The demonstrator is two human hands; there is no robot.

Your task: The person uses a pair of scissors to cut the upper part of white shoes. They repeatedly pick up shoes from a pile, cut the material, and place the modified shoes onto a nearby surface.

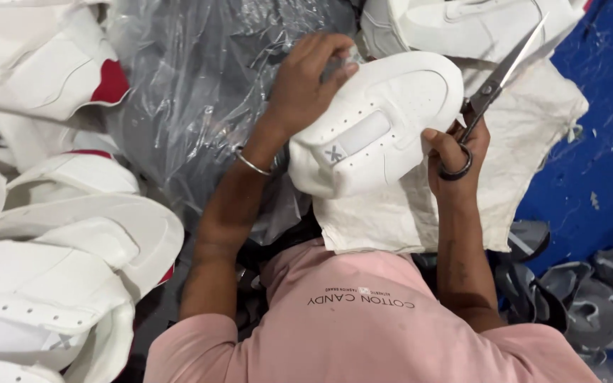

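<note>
The left hand (305,85) curls over the top edge of a white shoe upper (374,131), fingers clenched on it, with a thin metal bangle (252,164) at the wrist. The upper sits in front of the person's chest, above the pink shirt (363,323), its perforated panel and a grey tab facing the camera. The right hand (455,159) grips the upper's right edge with the thumb while its fingers pass through the dark loops of a pair of scissors (494,85), whose blades are slightly parted and point up and to the right, away from the upper. Beneath the upper lies a coarse off-white cloth (526,149), spread over the lap and reaching toward the blue floor (604,128). Crumpled clear plastic sheeting (193,78) lies behind the left hand. A heap of other white uppers (58,234), some with red patches, fills the left side, and grey shoe pieces (590,298) lie at the lower right.
</note>
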